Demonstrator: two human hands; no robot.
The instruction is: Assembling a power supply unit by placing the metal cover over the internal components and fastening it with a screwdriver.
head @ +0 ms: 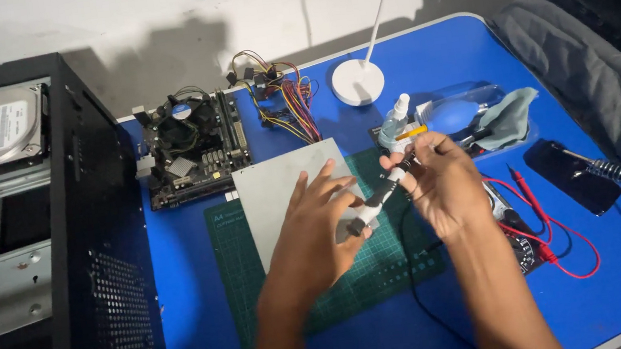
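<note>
Over the green cutting mat at mid-worktop, both hands hold a grey pen-shaped tool: left hand pinches its lower end, right hand pinches the tip. Best kept level, its black cord slack.

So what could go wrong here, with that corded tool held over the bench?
The tool, held by both the left hand and right hand, trails a black cord that might snag. The motherboard lies bare nearby and could get knocked. The red leads by the right arm could catch.
</note>
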